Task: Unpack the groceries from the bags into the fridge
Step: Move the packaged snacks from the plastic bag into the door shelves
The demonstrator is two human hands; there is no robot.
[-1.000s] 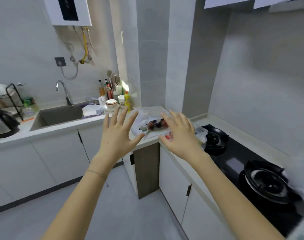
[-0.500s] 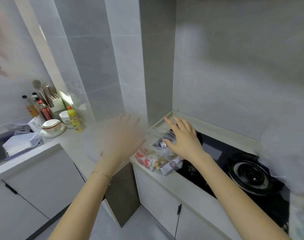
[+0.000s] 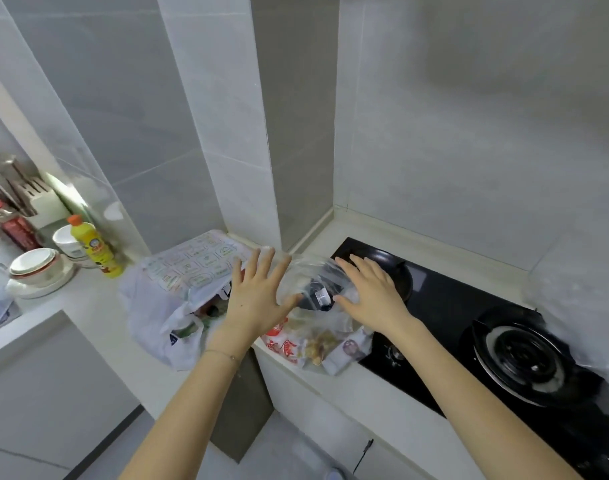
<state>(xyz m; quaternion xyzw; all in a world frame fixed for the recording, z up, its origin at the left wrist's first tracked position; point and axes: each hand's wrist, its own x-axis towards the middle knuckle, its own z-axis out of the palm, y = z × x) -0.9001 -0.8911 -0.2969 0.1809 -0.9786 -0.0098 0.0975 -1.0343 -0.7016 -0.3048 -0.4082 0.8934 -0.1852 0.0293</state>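
clear bag [image 3: 313, 282] holding dark item, snack packets [image 3: 306, 344]

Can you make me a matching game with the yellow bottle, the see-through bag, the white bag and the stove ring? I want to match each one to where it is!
Things:
1. yellow bottle
2. see-through bag
3. white bag
4. stove ring

Places:
A. on the black hob, at the right
B. between the left hand and the right hand
C. beside the bowls, at the left
D. on the counter, just left of the left hand

Pairs: 1-C, 2-B, 3-D, 4-A.
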